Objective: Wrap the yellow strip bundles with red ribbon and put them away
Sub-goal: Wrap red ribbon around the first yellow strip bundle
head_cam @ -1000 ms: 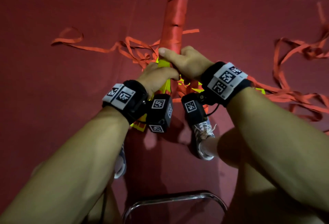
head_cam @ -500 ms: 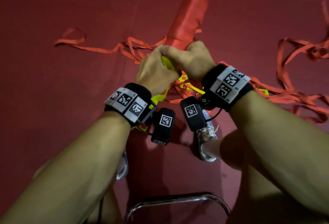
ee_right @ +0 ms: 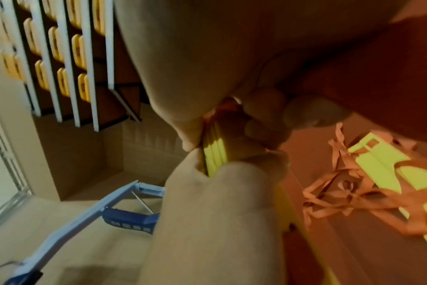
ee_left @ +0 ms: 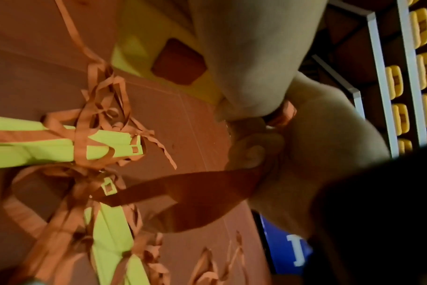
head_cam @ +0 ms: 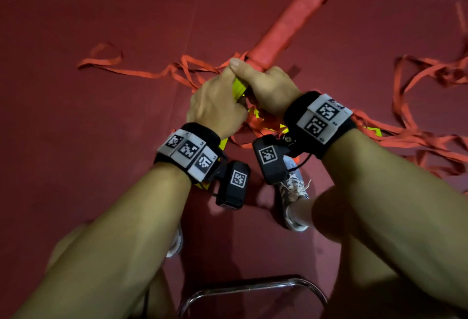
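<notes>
The left hand (head_cam: 215, 106) and right hand (head_cam: 268, 85) squeeze the yellow strip bundle (head_cam: 239, 88) tight — if one slips, the red ribbon (head_cam: 291, 30) could unwind.

Above the floor (head_cam: 76, 141), at centre: strip bundle (head_cam: 291, 22), slanting away to the upper right, near end gripped in both hands. Left hand (head_cam: 215, 106) nearer and to the left, right hand (head_cam: 268, 85) just beyond, touching it. Beneath the hands, on the floor: more strips (ee_left: 49, 146) tangled in ribbon (head_cam: 415, 139), trailing far out to left and right. Nearer, under the right wrist: a shoe (head_cam: 293, 192) on the floor. Nearest of all, at the bottom edge: a stool frame (head_cam: 253, 285). In the wrist views, beyond the hands: a shelf rack (ee_right: 68, 57).
</notes>
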Available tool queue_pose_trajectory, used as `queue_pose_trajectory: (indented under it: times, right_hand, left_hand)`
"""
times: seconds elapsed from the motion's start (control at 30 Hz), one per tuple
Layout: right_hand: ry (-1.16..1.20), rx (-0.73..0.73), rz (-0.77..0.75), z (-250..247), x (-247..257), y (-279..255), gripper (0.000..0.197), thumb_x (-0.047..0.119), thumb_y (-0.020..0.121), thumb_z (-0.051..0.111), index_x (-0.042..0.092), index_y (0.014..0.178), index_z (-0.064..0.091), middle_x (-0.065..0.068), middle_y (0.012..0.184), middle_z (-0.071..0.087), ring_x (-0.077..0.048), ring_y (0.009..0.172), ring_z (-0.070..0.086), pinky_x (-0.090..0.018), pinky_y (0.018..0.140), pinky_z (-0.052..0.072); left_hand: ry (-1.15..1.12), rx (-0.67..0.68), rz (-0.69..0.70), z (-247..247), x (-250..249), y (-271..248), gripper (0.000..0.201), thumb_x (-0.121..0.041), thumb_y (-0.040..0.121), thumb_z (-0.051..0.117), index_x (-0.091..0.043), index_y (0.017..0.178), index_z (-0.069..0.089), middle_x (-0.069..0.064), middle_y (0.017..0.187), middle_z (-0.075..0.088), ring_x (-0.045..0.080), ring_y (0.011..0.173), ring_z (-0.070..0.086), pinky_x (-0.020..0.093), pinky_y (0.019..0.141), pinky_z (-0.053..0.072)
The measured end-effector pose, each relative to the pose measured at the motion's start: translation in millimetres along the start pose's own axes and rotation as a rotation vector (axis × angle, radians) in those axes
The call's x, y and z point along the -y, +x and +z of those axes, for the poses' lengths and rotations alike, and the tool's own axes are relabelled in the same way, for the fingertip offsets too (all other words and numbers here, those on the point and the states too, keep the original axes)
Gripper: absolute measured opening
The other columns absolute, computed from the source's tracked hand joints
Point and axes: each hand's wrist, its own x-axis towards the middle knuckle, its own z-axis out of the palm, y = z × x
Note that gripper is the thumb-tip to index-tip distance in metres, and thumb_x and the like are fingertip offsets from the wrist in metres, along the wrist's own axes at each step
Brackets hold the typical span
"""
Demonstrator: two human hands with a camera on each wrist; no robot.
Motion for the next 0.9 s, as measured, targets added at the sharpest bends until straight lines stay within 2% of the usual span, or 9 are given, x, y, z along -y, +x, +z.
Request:
queue_pose_trajectory:
  times: [0.1, 0.17, 0.3, 0.4, 0.5, 0.6, 0.73, 0.8, 0.9]
  right_hand:
    - [0.139, 0.067, -0.104, -7.5, -1.1, -4.8, 0.042, 0.049, 0.095, 0.062, 0.015, 0.070, 0.065, 0.007, 0.054, 0.056, -0.009, 0.049, 0.051, -0.023, 0.053, 0.041]
    - [0.201, 0.113, -0.175, -8.1, -4.2, -7.5, 0.030, 0.034, 0.098, 0.063, 0.020, 0.071, 0.063, 0.013, 0.052, 0.061, 0.001, 0.049, 0.057, -0.013, 0.054, 0.047]
    - [0.259, 0.134, -0.254, -5.7, -3.9, -5.6, 0.024, 0.036, 0.093, 0.063, 0.025, 0.073, 0.066, 0.012, 0.061, 0.064, -0.002, 0.058, 0.060, -0.017, 0.061, 0.050]
    - [0.233, 0.153, -0.289, -6.7, -2.2, -4.4, 0.035, 0.046, 0.089, 0.061, 0.027, 0.060, 0.063, -0.004, 0.061, 0.050, -0.016, 0.057, 0.045, -0.028, 0.056, 0.040]
    - [0.249, 0.183, -0.283, -4.7, -2.5, -3.8, 0.051, 0.061, 0.077, 0.063, 0.010, 0.070, 0.063, -0.016, 0.070, 0.052, -0.023, 0.063, 0.045, -0.032, 0.060, 0.039]
    - [0.193, 0.222, -0.220, -8.2, -2.4, -0.6, 0.085, 0.071, 0.071, 0.065, -0.012, 0.087, 0.062, -0.023, 0.070, 0.059, -0.026, 0.058, 0.054, -0.034, 0.057, 0.045]
    - [0.005, 0.182, -0.160, -17.8, -5.6, 3.8, 0.078, 0.067, 0.086, 0.062, -0.010, 0.078, 0.064, -0.020, 0.061, 0.063, -0.021, 0.044, 0.055, -0.027, 0.045, 0.041]
    - [-0.071, 0.135, -0.147, -15.3, -8.6, 4.9, 0.075, 0.068, 0.086, 0.062, -0.006, 0.076, 0.064, -0.018, 0.061, 0.064, -0.019, 0.045, 0.055, -0.028, 0.046, 0.041]
    - [-0.093, 0.052, -0.037, -8.7, -12.0, 5.0, 0.082, 0.085, 0.071, 0.058, 0.004, 0.070, 0.068, -0.011, 0.063, 0.066, -0.026, 0.056, 0.058, -0.037, 0.056, 0.046]
  left_hand:
    - [-0.301, 0.070, -0.087, -5.5, 2.0, 7.0, 0.052, -0.017, 0.080, 0.072, -0.027, 0.129, 0.057, -0.006, 0.104, 0.069, 0.012, 0.095, 0.064, 0.029, 0.082, 0.050]
    - [-0.405, 0.224, -0.128, -7.9, 3.5, 10.3, 0.047, -0.014, 0.076, 0.078, -0.020, 0.120, 0.061, -0.012, 0.091, 0.065, -0.006, 0.072, 0.059, 0.012, 0.064, 0.045]
    - [-0.562, 0.269, -0.218, -10.2, 5.3, 12.4, 0.063, -0.021, 0.062, 0.084, -0.014, 0.121, 0.062, -0.005, 0.092, 0.071, 0.002, 0.077, 0.069, 0.016, 0.067, 0.049]
    - [-0.733, 0.362, -0.292, -15.3, 8.0, 12.5, 0.048, -0.010, 0.067, 0.086, -0.009, 0.110, 0.067, 0.002, 0.082, 0.072, 0.007, 0.069, 0.069, 0.019, 0.066, 0.052]
    - [-0.734, 0.515, -0.295, -23.5, 8.3, 9.3, 0.014, -0.009, 0.073, 0.079, -0.004, 0.084, 0.072, 0.008, 0.067, 0.068, 0.020, 0.057, 0.066, 0.027, 0.058, 0.053]
    - [-0.558, 0.386, -0.248, -22.0, 5.7, 5.7, 0.017, -0.014, 0.073, 0.079, -0.007, 0.065, 0.066, -0.001, 0.053, 0.055, 0.013, 0.047, 0.051, 0.024, 0.048, 0.037]
    - [-0.431, 0.192, -0.244, -10.4, 9.4, 9.2, 0.031, -0.030, 0.071, 0.085, -0.004, 0.076, 0.070, -0.004, 0.061, 0.056, 0.014, 0.055, 0.051, 0.030, 0.054, 0.036]
    - [-0.225, 0.096, -0.273, -5.6, 11.8, 7.7, 0.042, -0.050, 0.064, 0.084, -0.015, 0.083, 0.069, -0.002, 0.077, 0.070, 0.021, 0.073, 0.067, 0.032, 0.060, 0.042]
    - [0.070, 0.017, -0.154, 2.1, 6.1, 0.7, 0.056, -0.061, 0.072, 0.075, -0.017, 0.103, 0.061, 0.012, 0.107, 0.071, 0.040, 0.104, 0.064, 0.036, 0.070, 0.035]
